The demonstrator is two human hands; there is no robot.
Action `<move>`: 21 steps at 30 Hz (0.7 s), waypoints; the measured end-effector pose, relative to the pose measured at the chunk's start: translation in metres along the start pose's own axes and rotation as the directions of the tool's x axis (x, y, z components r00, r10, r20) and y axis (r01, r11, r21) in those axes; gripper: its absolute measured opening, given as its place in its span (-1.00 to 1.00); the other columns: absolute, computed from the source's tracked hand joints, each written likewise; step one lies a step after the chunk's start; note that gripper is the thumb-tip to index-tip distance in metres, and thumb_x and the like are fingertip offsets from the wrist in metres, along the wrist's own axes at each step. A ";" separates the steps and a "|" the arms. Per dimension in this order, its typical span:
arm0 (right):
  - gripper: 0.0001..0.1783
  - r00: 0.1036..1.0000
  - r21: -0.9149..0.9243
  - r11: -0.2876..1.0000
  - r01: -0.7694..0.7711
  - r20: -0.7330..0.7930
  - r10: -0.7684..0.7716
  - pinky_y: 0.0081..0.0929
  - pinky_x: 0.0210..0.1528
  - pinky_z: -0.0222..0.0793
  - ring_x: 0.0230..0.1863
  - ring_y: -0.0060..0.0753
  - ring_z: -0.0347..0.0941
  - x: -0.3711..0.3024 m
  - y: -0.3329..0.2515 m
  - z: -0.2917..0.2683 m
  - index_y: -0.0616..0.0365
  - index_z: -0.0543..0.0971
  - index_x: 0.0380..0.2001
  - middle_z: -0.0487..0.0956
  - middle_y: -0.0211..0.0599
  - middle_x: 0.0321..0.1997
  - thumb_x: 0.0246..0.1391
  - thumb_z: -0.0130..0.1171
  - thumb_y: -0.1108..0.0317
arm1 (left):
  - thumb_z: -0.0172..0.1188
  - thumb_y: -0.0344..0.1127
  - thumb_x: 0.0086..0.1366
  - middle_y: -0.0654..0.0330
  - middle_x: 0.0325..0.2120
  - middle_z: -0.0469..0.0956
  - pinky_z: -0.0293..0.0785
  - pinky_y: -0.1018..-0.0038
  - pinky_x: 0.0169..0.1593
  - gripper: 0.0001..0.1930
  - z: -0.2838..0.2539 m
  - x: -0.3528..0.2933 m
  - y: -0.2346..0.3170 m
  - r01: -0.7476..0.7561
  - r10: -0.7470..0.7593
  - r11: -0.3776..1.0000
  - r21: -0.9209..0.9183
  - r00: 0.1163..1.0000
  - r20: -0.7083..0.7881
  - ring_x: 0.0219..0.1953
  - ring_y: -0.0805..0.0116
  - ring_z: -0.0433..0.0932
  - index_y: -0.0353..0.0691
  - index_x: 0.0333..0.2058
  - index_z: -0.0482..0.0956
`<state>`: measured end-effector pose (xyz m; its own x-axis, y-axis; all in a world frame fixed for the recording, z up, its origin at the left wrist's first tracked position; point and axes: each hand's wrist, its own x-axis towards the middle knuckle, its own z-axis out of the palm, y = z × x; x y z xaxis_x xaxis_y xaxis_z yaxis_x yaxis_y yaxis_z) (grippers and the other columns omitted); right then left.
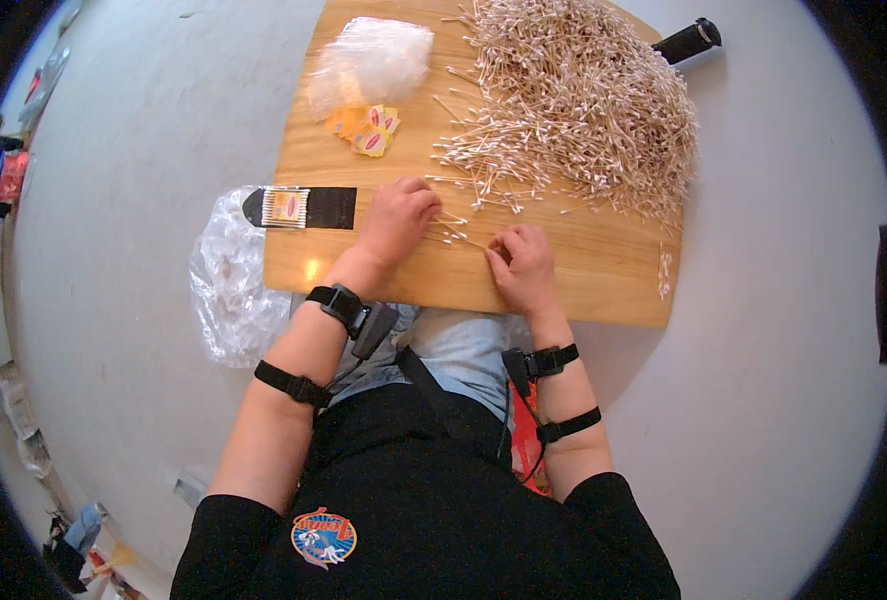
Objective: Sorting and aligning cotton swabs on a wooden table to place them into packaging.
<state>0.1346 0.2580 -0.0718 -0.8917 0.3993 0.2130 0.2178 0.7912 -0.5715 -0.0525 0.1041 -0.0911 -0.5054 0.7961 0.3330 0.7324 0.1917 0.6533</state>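
Near the front edge of the wooden board, my left hand [399,220] is closed, with several cotton swabs [451,222] sticking out to the right of its fingertips. My right hand [522,268] lies to the right and a little nearer to me, fingers curled. The thin stick of one swab [476,244] runs to its pinched thumb and finger. Left of my left hand, a flat row of swabs with a yellow card [286,207] lies on a black strip [334,208] at the board's left edge.
A big heap of loose cotton swabs [589,100] covers the far right of the wooden board [384,270]. Clear plastic bags [374,60] and yellow cards [372,130] lie far left. A clear plastic bag [232,280] hangs by the left edge. Some swabs [665,270] lie near the right edge.
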 end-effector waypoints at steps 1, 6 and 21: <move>-0.87 1.000 -0.014 1.000 0.019 0.004 -0.019 -0.24 -0.19 0.37 -0.24 -0.10 0.42 -0.002 0.000 0.001 0.17 0.56 -0.47 0.50 -0.24 -0.37 -0.14 0.31 0.49 | 0.29 -0.34 0.15 0.14 -0.36 0.56 0.46 0.24 -0.14 -0.90 0.000 -0.001 -0.002 -0.002 0.002 1.000 0.000 1.000 0.004 -0.23 0.07 0.54 -0.22 -0.39 0.60; -0.89 0.999 0.007 1.000 -0.012 -0.036 0.013 -0.25 -0.21 0.36 -0.27 -0.10 0.41 -0.015 0.005 0.002 0.17 0.54 -0.48 0.49 -0.23 -0.40 -0.11 0.29 0.53 | 0.31 -0.34 0.11 0.14 -0.30 0.55 0.40 0.20 -0.03 -0.87 0.003 -0.008 -0.008 -0.013 0.013 1.000 -0.022 1.000 -0.003 -0.15 0.05 0.51 -0.19 -0.37 0.57; -0.89 0.999 -0.048 0.998 -0.048 0.023 0.050 -0.18 -0.18 0.35 -0.22 -0.05 0.41 -0.015 0.009 -0.006 0.13 0.52 -0.45 0.47 -0.21 -0.38 -0.04 0.27 0.45 | 0.27 -0.36 0.13 0.11 -0.25 0.53 0.43 0.24 0.00 -0.90 -0.013 -0.008 -0.004 -0.042 0.014 0.991 0.127 0.977 0.212 -0.10 0.06 0.49 -0.24 -0.43 0.55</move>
<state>0.1525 0.2618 -0.0750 -0.8886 0.4274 0.1664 0.2795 0.7924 -0.5422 -0.0575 0.0892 -0.0875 -0.3867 0.9023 0.1907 0.8051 0.2294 0.5469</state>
